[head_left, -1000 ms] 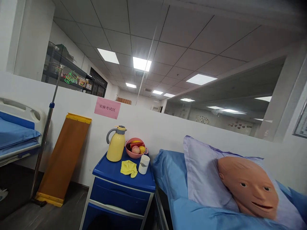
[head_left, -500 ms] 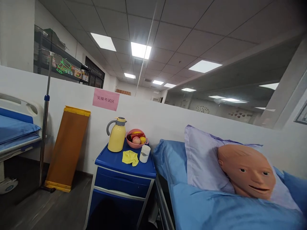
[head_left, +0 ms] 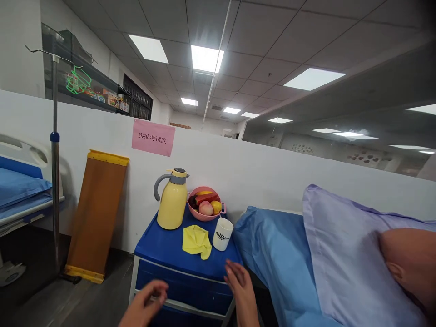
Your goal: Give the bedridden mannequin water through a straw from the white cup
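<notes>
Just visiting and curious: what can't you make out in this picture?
Head view:
Manikin head: face cut off by the right edge.
Left hand: blurred, cut by the bottom edge; grip unclear.
White cup: contents hidden by its own wall.
Shelf items, far left: too small.

Yellow jug (head_left: 172, 205), yellow cloth (head_left: 196, 240), white cup (head_left: 222, 234), pink bowl (head_left: 204, 214), blue cabinet (head_left: 163, 245).

Two hands show at the bottom centre: one left hand (head_left: 145, 304), one right hand (head_left: 240, 286). One blue cabinet (head_left: 163, 247) bears one yellow jug (head_left: 172, 206), one pink fruit bowl (head_left: 204, 217), one white cup (head_left: 222, 234) and one yellow cloth (head_left: 196, 240). There are two beds, a left bed (head_left: 20, 188) and a right bed (head_left: 272, 245), and one pillow (head_left: 340, 245), one drip stand (head_left: 55, 181), one orange board (head_left: 95, 218) and one pink sign (head_left: 153, 137).
</notes>
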The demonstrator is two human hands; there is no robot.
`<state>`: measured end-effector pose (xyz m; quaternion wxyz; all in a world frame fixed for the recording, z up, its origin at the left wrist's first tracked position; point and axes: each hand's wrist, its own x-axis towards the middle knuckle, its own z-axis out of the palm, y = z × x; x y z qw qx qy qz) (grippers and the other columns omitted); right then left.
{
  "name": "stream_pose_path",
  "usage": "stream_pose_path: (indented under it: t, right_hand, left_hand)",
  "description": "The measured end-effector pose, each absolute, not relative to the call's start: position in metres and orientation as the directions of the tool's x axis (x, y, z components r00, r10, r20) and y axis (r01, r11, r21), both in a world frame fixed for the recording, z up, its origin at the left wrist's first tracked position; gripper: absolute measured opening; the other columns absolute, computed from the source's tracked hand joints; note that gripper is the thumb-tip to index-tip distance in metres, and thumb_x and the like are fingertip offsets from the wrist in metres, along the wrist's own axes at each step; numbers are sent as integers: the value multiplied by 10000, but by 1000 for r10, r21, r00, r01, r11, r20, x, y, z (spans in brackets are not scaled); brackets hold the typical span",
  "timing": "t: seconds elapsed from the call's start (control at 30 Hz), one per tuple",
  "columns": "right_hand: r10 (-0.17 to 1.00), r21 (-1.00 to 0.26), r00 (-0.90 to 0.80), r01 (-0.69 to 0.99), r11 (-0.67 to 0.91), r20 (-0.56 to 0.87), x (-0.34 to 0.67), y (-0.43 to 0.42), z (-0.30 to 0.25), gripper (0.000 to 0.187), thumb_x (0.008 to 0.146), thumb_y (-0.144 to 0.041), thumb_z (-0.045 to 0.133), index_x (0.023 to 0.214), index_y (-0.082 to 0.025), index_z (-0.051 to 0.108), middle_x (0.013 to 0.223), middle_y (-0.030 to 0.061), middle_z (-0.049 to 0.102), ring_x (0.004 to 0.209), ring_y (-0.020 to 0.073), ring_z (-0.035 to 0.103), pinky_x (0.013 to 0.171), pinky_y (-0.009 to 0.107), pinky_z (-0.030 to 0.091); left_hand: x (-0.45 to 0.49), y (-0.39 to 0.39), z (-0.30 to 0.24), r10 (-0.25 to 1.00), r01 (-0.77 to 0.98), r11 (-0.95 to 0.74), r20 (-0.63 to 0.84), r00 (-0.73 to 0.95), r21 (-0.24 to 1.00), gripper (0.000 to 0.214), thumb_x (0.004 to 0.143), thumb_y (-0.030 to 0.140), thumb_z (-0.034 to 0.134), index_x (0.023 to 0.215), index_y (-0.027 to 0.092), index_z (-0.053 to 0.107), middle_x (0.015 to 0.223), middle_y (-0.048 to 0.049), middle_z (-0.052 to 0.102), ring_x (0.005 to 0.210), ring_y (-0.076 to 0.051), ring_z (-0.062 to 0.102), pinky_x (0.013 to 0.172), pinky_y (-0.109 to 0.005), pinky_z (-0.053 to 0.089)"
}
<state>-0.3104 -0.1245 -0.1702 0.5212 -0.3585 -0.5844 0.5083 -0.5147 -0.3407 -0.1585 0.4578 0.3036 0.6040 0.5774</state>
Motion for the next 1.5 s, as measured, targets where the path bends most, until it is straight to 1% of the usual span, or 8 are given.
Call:
stream_pose_path:
  t: [0.1,0.27,0.37,0.47,0.57,0.97,1.3,1.5]
  right_hand:
    - [958,-951,-35,-131,279,286,-351,-80,-153,793,580,-525,799,1222,-208,459,1378,159,517,1311,336,464,1039,473,438]
    - [952,-950,45,-54,306,304,-393,-26,-142,1023,460,-541,829,1277,-147,357,1413,243,409,1304,388,430,1091,499,348]
    - [956,-955,37,-50,293,292,-403,-16,-143,981,449,-530,838,1237,-152,392,1283,205,524,1152,376,548,986,498,442]
    - [954,-953,38,-56,299,297,-406,-17,-141,828,463,-503,843,1129,-179,472,1106,122,626,1039,337,605,924,462,480]
    - [952,-948,40,-88,307,305,-407,-26,-136,704,485,-473,842,1040,-193,511,981,76,670,941,303,644,858,422,513]
    - [946,-919,18,-232,320,324,-405,-121,-109,679,584,-431,823,1149,-171,550,1010,78,714,910,259,678,796,356,541]
    - [949,-879,-67,-401,257,308,-393,-238,-80,671,594,-384,824,1169,-183,541,955,45,716,844,212,659,812,331,503]
    - [943,-875,-101,-415,250,317,-384,-294,-83,640,596,-347,821,1148,-197,534,974,36,701,864,206,639,852,349,490]
  left_hand:
    - [-577,-312,-116,612,162,-80,177,-771,984,488,735,559,645,1085,220,616,1152,-87,639,1125,-298,576,1010,-431,440]
    - [-662,-244,-37,310,440,-85,443,-841,894,512,797,403,596,1249,193,479,1343,-139,503,1259,-271,490,1025,-428,433]
    - [-691,-208,-11,363,450,-33,430,-827,892,448,771,320,611,1185,180,510,1259,-133,566,1192,-261,545,949,-395,476]
    - [-704,-186,0,415,445,-15,411,-812,895,330,748,298,603,1051,177,559,959,-70,655,840,-215,652,693,-321,520]
    - [-707,-174,7,429,436,20,386,-817,900,206,747,349,586,876,190,569,699,-1,590,566,-160,562,502,-268,432]
    - [-668,-188,39,328,512,271,422,-845,815,316,791,464,460,626,210,551,628,-49,586,602,-203,514,530,-290,312]
    - [-625,-276,109,608,872,252,632,-480,420,306,778,432,529,569,209,532,565,-21,564,598,-175,489,562,-286,255]
    - [-574,-335,144,756,986,161,636,-154,48,468,869,535,452,530,217,508,490,-33,522,507,-163,463,550,-297,245]
